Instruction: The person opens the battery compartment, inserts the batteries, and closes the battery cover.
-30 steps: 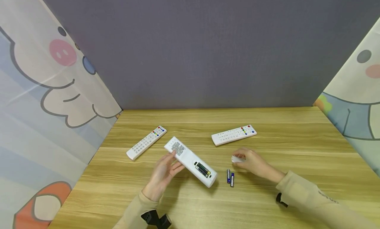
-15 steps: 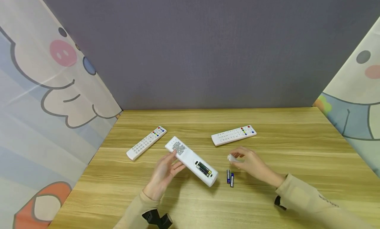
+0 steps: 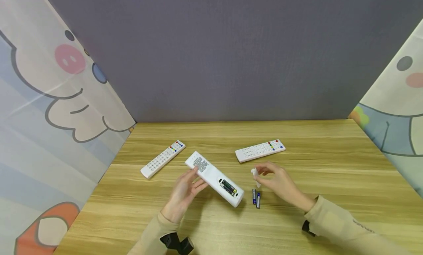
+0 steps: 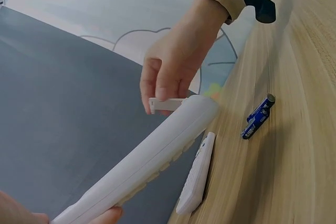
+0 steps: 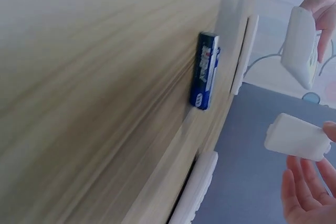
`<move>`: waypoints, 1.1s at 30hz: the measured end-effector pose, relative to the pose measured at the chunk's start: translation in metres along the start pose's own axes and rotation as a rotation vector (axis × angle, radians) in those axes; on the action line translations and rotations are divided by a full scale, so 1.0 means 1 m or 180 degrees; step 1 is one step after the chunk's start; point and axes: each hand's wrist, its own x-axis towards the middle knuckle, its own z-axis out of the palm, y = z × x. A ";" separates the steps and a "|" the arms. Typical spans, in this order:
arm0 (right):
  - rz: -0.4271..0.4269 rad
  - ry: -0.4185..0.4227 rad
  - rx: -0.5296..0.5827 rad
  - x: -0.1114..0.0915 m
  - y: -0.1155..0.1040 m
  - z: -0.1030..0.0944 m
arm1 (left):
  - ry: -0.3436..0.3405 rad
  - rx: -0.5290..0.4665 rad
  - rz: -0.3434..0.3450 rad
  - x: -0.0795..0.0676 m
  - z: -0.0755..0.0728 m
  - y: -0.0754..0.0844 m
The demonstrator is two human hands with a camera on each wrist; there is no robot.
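Pinching the cover (image 5: 297,137) in our right hand (image 3: 277,181), three o'clock from the remote (image 3: 214,178) our left hand (image 3: 182,193) grips, we seem mid-refitting, with alignment needed next.

No text is legible. Head view: unreadable print marks the rear label (image 3: 200,164) of the white remote (image 3: 216,179) (centre), keys on the left remote (image 3: 163,159) and right remote (image 3: 260,150), and the sleeve (image 3: 340,220) (lower right). Right-wrist view: lettering on the blue battery (image 5: 203,72) (upper centre) is indistinct.
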 end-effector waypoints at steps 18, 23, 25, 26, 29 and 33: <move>-0.0024 0.0327 0.0401 -0.003 -0.034 0.004 | -0.0046 -0.0040 -0.0029 0.001 0.008 -0.004; -0.0143 0.0293 0.0581 -0.003 -0.038 0.007 | -0.0050 -0.0063 -0.0020 0.002 0.011 -0.004; -0.0201 0.0271 0.0653 -0.003 -0.036 0.010 | -0.0043 -0.0067 -0.0019 0.002 0.012 -0.004; -0.0204 0.0264 0.0680 -0.003 -0.036 0.011 | -0.0042 -0.0071 -0.0019 0.002 0.013 -0.005; -0.0187 0.0236 0.0729 -0.003 -0.037 0.014 | -0.0044 -0.0085 -0.0016 0.001 0.014 -0.005; -0.0150 0.0219 0.0788 -0.004 -0.039 0.015 | -0.0036 -0.0084 -0.0020 0.001 0.015 -0.005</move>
